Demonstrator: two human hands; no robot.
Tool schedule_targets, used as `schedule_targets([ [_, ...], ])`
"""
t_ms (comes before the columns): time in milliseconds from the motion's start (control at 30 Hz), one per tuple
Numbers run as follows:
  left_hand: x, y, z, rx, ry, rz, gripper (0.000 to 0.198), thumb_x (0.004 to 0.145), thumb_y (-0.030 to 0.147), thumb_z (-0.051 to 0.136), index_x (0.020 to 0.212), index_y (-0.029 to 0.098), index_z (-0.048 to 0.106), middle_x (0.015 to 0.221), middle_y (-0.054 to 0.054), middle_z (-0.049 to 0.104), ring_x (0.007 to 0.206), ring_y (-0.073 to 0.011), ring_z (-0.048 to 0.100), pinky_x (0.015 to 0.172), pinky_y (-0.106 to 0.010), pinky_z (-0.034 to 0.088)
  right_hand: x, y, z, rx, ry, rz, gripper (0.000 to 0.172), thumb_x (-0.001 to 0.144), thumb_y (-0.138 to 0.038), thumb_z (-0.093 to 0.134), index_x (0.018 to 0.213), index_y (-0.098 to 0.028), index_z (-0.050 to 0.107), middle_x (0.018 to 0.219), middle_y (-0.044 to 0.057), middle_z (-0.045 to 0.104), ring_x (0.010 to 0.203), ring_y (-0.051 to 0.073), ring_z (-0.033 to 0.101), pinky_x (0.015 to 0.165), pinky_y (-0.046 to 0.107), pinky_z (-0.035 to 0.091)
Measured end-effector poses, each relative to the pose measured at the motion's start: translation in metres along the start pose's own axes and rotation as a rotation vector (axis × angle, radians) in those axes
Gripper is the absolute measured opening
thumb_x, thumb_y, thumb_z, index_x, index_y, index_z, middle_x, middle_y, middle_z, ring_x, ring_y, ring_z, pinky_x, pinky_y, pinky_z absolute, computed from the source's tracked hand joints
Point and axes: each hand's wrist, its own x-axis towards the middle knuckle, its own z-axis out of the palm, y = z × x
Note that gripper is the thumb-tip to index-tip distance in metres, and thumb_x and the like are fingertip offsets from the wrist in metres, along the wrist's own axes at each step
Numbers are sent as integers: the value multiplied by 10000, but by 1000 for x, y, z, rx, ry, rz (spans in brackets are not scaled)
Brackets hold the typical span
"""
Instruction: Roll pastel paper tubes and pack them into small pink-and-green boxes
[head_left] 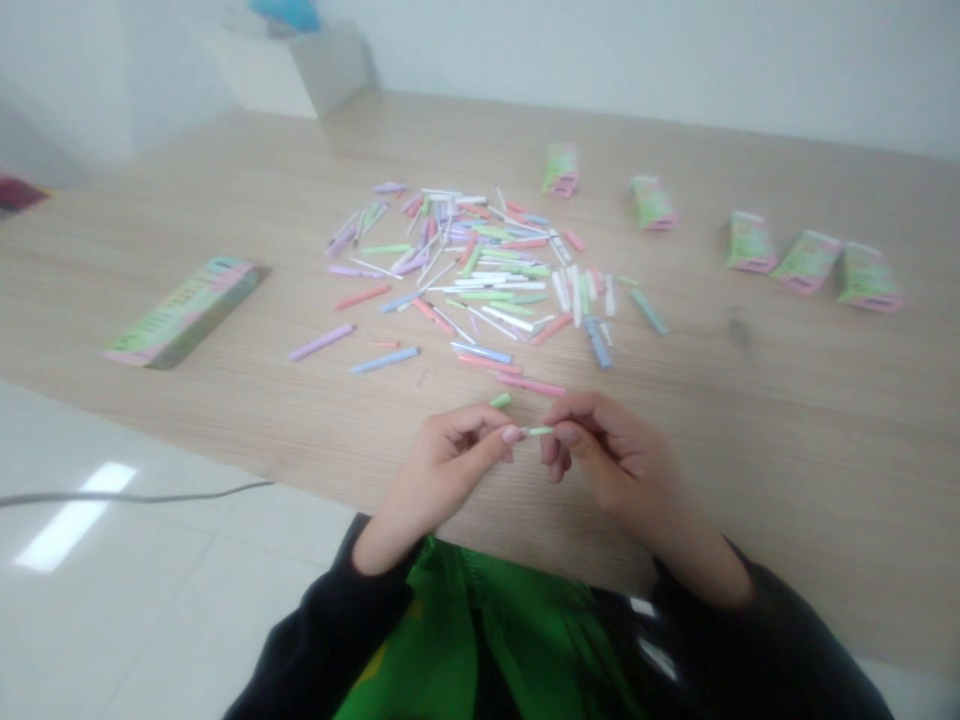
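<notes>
Near the table's front edge, my left hand (455, 458) and my right hand (619, 445) meet, thumbs and fingers pinched. Between them is a thin light-green stick (538, 431), which looks like a small pen part. My left fingertips grip one end and my right fingertips the other. A thicker green tube (501, 400) shows just behind my left index finger; whether that hand holds it, I cannot tell. Beyond my hands lies a loose spread of coloured tubes and thin white sticks. The closest are a pink tube (531, 385) and a blue tube (385, 360).
A long green-and-pink box (180, 312) lies at the left. Several small green-and-pink packs (750, 242) stand along the right and back. A white box (300, 70) with something blue on top is at the far left corner. A cable (150, 497) runs across the floor.
</notes>
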Motion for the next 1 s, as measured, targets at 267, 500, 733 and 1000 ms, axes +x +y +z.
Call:
schedule_targets([
  [267,-2,0,0,18,-7,29,284,937,333,644,712,159,641,634,32,601,608,-90,520,618,-205,410,-2,1,5,79,-21,56,108,1023,-152,514,1046,-256,531,737,-77,653,604,69,628,607,193,518],
  [500,-2,1,0,21,-11,47,302,945,322,636,687,164,627,621,35,594,601,-87,517,610,-202,410,-3,0,4,62,24,50,84,1028,-176,520,1014,-249,560,731,-72,650,596,69,621,600,195,515],
  [733,0,1,1,26,-22,58,293,943,307,631,683,170,627,620,35,589,601,-96,513,618,-220,415,-4,-1,2,-6,-7,44,116,1032,-167,502,988,-243,578,734,-76,630,594,58,609,603,192,494],
  [1000,-3,-1,1,44,-99,-19,339,952,398,649,714,156,653,675,-10,645,672,-142,574,676,-273,427,-4,2,2,-21,-132,90,59,1029,-210,532,1047,-243,577,732,-73,639,600,74,625,613,213,497],
])
